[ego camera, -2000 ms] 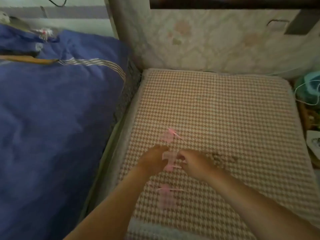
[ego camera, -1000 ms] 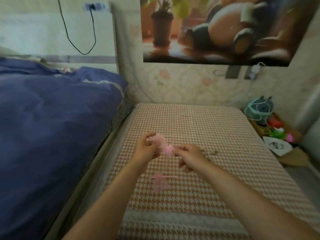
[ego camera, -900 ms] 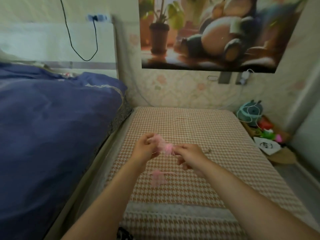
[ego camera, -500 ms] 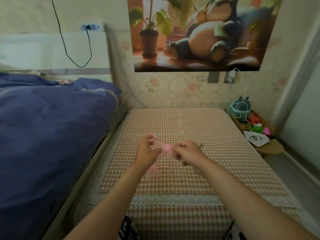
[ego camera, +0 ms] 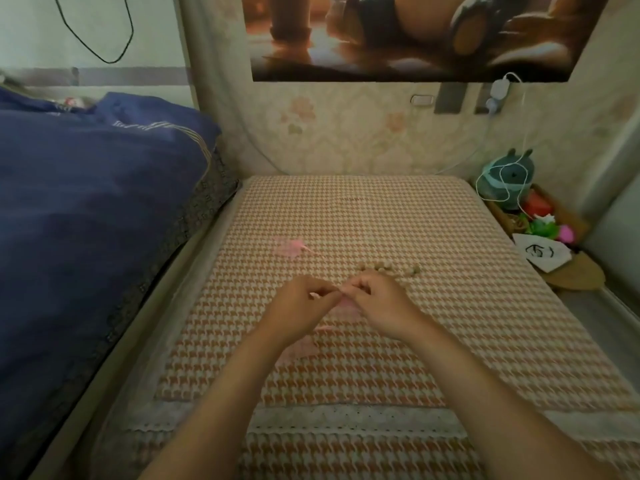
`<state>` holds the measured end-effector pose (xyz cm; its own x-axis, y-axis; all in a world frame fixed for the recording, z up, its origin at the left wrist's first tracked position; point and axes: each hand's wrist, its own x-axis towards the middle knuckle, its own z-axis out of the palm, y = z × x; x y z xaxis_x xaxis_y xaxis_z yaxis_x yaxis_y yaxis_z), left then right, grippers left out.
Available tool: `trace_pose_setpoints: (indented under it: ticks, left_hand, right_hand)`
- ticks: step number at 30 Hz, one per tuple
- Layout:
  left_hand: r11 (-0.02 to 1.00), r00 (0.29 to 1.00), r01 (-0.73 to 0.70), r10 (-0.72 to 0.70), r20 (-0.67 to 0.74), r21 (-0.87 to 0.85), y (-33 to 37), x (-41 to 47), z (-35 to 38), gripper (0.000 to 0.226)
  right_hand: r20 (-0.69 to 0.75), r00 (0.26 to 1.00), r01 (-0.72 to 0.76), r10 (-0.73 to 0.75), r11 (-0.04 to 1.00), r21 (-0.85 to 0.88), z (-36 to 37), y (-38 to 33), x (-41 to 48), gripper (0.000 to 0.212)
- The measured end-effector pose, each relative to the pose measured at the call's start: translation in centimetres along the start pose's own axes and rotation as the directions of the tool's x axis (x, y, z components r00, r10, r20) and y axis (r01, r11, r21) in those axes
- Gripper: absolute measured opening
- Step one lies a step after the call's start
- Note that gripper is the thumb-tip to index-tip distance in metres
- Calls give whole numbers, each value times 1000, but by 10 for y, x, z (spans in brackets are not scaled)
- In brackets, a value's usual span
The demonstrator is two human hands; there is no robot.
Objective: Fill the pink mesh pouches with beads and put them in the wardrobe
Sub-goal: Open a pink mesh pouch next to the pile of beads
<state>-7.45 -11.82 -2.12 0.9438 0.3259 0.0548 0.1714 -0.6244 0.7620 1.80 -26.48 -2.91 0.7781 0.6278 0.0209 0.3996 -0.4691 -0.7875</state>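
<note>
My left hand (ego camera: 300,303) and my right hand (ego camera: 375,299) meet fingertip to fingertip low over the houndstooth cushion (ego camera: 450,306). Between and under them is a pink mesh pouch (ego camera: 348,304), mostly hidden, pinched by both hands. A second pink mesh pouch (ego camera: 290,246) lies flat on the cushion beyond my left hand. A third pink pouch (ego camera: 300,348) lies nearer me, partly under my left forearm. Small beige beads (ego camera: 391,268) are scattered just past my right hand. No wardrobe can be seen.
A blue duvet (ego camera: 86,202) covers the bed along the left. Against the wall on the right sit a green plush toy (ego camera: 509,178) with a white cable, small toys and a white paper (ego camera: 542,252). A poster (ego camera: 415,36) hangs on the back wall.
My view has dropped toward the cushion. One pouch that I held up now lies on the cushion at the far left, and my hands have come down low with another between them.
</note>
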Motion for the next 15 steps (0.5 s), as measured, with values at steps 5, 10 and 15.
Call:
trace_pose_setpoints:
  ticks: [5, 10, 15]
  left_hand:
    - [994, 999, 21, -24, -28, -110, -8, 13, 5, 10]
    - [885, 969, 239, -243, 42, -400, -13, 12, 6, 10]
    - [864, 961, 252, -277, 5, -435, -13, 1, 10, 14]
  right_hand:
    - [32, 999, 8, -7, 1000, -10, 1, 0, 12, 42]
    - [36, 997, 68, -66, 995, -66, 5, 5, 6, 38]
    - [-2, 976, 209, -216, 947, -243, 1, 6, -12, 14]
